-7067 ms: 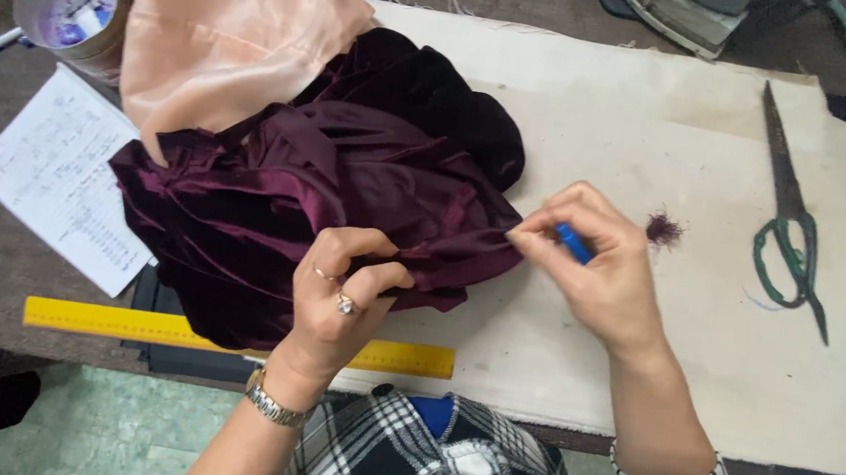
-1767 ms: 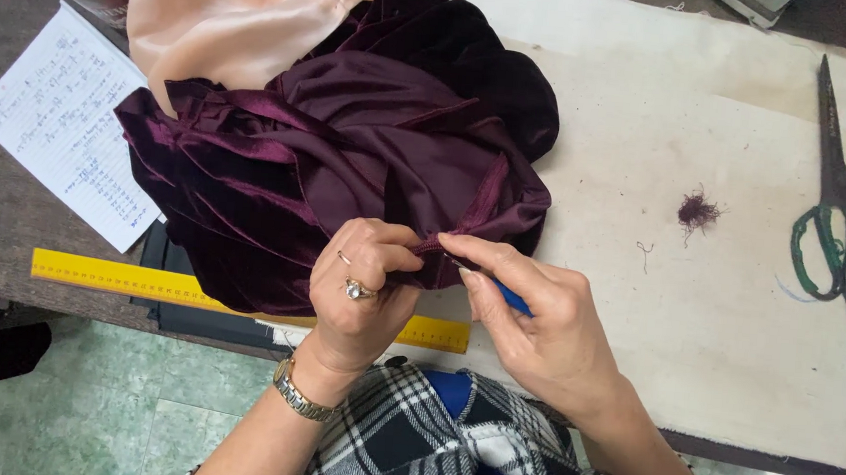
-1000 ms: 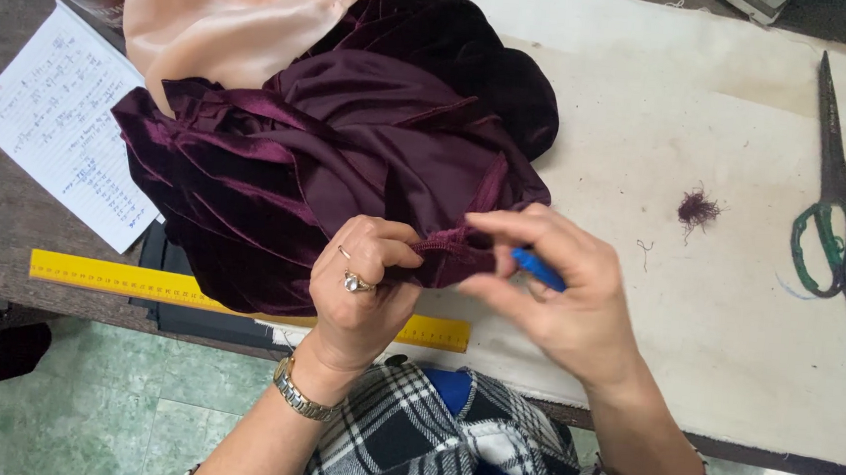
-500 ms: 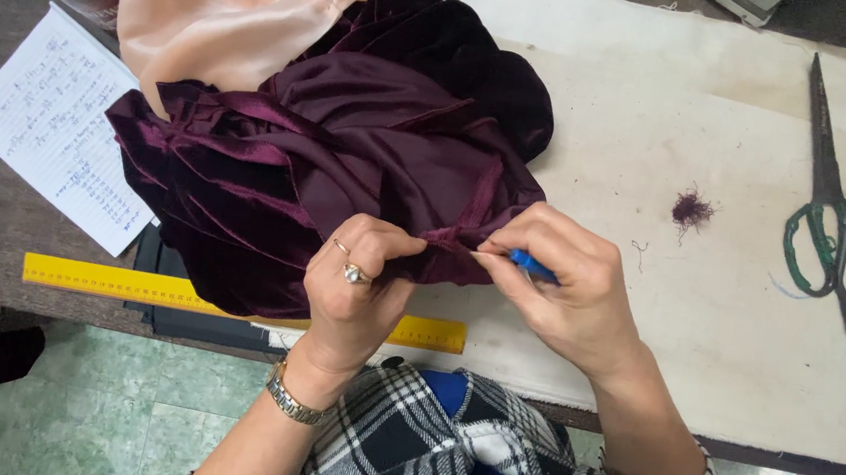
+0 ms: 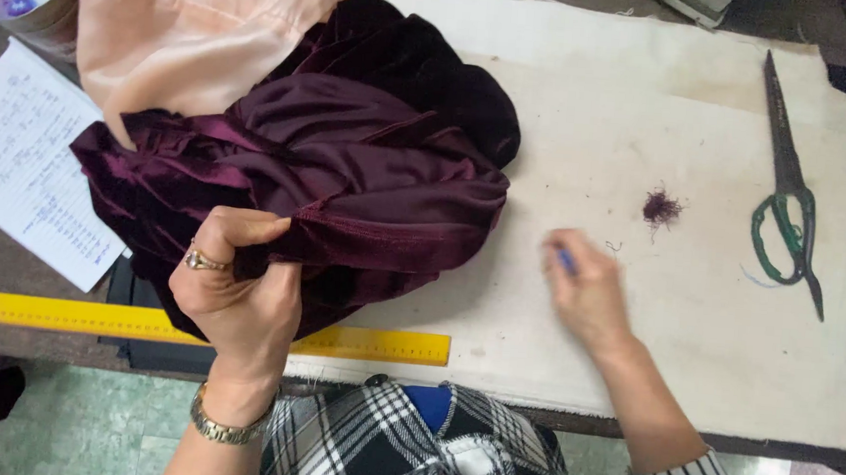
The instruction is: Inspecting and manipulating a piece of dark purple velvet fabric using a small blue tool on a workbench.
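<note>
Your left hand [image 5: 240, 299] grips deep burgundy velvet [image 5: 347, 183]; pale peach satin [image 5: 190, 23] lies above it. Below the velvet runs a yellow ruler [image 5: 139, 323]. Right of it you see cream cloth [image 5: 695, 316], green-handled scissors [image 5: 787, 218] and a blue tool [image 5: 566, 261].

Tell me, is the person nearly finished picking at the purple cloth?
Hard to say. Done: a small clump of purple threads lies on the cream cloth. In hand: the left hand grips the dark purple velvet at a folded edge, and the right hand, blurred, holds a small blue tool off to the side. Left: most of the velvet lies bunched, so how much seam remains cannot be seen.
</note>
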